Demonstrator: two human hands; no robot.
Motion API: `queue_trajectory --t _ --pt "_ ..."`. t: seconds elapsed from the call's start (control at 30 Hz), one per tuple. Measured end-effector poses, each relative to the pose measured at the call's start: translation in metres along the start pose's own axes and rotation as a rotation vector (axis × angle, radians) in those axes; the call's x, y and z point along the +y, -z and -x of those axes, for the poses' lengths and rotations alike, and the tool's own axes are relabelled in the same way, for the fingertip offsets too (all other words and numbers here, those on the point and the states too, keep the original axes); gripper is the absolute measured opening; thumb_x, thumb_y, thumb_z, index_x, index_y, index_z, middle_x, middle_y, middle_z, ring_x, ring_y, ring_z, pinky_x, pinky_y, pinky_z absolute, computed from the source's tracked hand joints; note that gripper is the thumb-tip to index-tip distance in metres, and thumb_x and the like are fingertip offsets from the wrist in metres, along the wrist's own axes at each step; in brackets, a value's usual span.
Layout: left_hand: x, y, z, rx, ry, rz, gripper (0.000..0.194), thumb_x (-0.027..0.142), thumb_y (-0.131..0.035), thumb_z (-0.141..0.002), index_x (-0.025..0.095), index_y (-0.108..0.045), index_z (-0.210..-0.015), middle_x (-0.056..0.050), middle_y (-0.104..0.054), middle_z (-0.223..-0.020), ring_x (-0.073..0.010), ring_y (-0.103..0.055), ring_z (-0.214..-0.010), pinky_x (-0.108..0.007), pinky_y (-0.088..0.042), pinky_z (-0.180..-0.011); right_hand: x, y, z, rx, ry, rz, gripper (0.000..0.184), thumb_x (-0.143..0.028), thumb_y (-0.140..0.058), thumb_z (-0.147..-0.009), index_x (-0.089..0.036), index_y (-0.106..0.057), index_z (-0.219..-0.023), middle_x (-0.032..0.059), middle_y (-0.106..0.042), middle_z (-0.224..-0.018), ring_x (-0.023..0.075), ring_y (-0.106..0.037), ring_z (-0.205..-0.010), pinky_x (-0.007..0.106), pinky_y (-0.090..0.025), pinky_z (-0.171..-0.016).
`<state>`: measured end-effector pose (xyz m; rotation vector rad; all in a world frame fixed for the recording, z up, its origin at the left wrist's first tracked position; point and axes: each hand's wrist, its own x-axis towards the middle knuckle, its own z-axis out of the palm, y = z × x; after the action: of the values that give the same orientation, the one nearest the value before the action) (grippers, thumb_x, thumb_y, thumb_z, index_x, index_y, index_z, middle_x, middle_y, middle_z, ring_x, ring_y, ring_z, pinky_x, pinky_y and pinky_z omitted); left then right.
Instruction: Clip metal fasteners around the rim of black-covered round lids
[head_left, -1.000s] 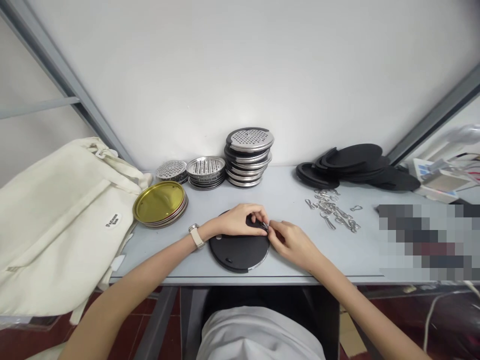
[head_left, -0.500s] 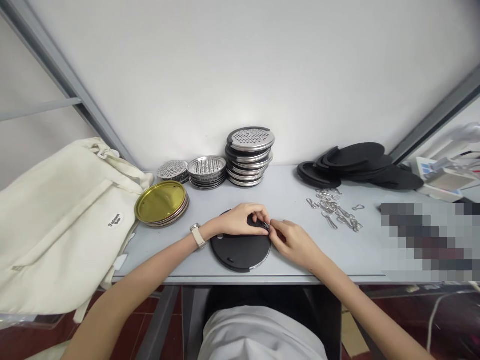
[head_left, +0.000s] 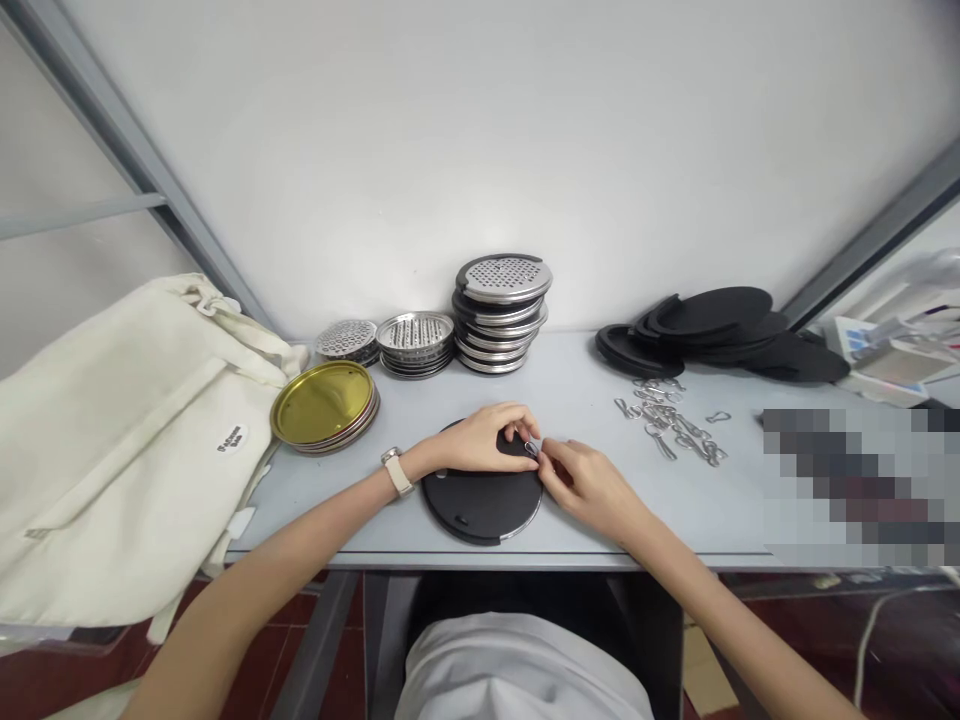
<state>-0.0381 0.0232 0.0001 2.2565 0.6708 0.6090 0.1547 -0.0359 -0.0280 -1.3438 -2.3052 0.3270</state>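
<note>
A black round disc (head_left: 480, 505) lies at the table's front edge, with a silvery rim showing at its lower right. My left hand (head_left: 487, 440) rests across the disc's upper part and holds it, its index finger and thumb curved around a small metal clip (head_left: 531, 449) at the right edge. At that same edge my right hand (head_left: 589, 485) pinches the clip between thumb and fingertips. Part of the clip and the disc's far side are hidden by my hands. Loose metal clips (head_left: 667, 420) lie in a pile to the right of my right hand.
Gold-coloured round lids (head_left: 322, 405) are stacked at left, beside a cream bag (head_left: 127, 450). Behind stand perforated metal grater discs (head_left: 415, 335) and a taller stack of black-rimmed grater discs (head_left: 502, 280). Black discs (head_left: 712, 320) are heaped at back right.
My left index fingertip has lifted slightly away from the thumb, and more of the clip shows between them. Otherwise both hands and the disc stay nearly where they were.
</note>
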Motion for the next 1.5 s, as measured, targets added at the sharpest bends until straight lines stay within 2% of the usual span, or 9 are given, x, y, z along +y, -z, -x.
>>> queue_trajectory --t 0.43,0.77,1.0,1.23,1.5 --pt "0.0031 0.0029 -0.0001 -0.033 0.000 -0.001 0.024 0.025 -0.067 -0.076 0.017 -0.057 -0.096 -0.001 -0.060 -0.091 -0.0117 -0.049 -0.078 -0.024 -0.043 -0.073 0.0002 0.0003 -0.0004 -0.023 0.006 -0.005 0.023 -0.024 -0.036 -0.094 -0.021 -0.044 -0.073 -0.0005 -0.050 -0.061 0.0154 -0.049 -0.058 0.026 -0.032 -0.057" --pt "0.0046 -0.0002 0.0005 0.004 -0.061 -0.052 0.017 0.017 -0.065 -0.076 0.016 -0.061 -0.092 -0.001 -0.061 -0.083 -0.0114 -0.053 -0.076 -0.023 -0.043 -0.073 0.0019 -0.0007 -0.0026 -0.036 0.000 0.016 0.022 -0.025 -0.034 -0.095 -0.021 -0.047 -0.078 0.0010 -0.053 -0.063 0.0169 -0.052 -0.060 0.027 -0.033 -0.059" --pt "0.0065 0.0010 -0.0002 -0.011 -0.080 -0.033 0.014 0.020 -0.065 -0.077 0.016 -0.062 -0.090 -0.001 -0.063 -0.085 -0.0123 -0.055 -0.079 -0.024 -0.044 -0.076 0.0014 -0.0014 -0.0014 -0.025 -0.037 -0.040 0.010 -0.025 -0.036 -0.094 -0.022 -0.043 -0.087 -0.0014 -0.053 -0.064 0.0157 -0.048 -0.054 0.025 -0.033 -0.055" --pt "0.0053 0.0005 0.0014 0.013 -0.072 -0.013 0.017 0.018 -0.065 -0.076 0.016 -0.064 -0.092 -0.002 -0.063 -0.083 -0.0119 -0.055 -0.076 -0.023 -0.045 -0.073 0.0014 -0.0018 -0.0012 -0.034 -0.022 0.022 0.021 -0.026 -0.035 -0.095 -0.021 -0.046 -0.078 0.0000 -0.053 -0.062 0.0168 -0.051 -0.058 0.026 -0.033 -0.058" --pt "0.0070 0.0016 0.0010 0.005 -0.044 0.036 0.021 0.018 -0.066 -0.075 0.015 -0.065 -0.095 -0.002 -0.063 -0.082 -0.0119 -0.057 -0.075 -0.023 -0.047 -0.072 0.0012 -0.0025 -0.0014 -0.021 -0.028 0.042 0.021 -0.021 -0.036 -0.092 -0.020 -0.049 -0.075 0.0021 -0.057 -0.064 0.0181 -0.055 -0.064 0.027 -0.035 -0.061"
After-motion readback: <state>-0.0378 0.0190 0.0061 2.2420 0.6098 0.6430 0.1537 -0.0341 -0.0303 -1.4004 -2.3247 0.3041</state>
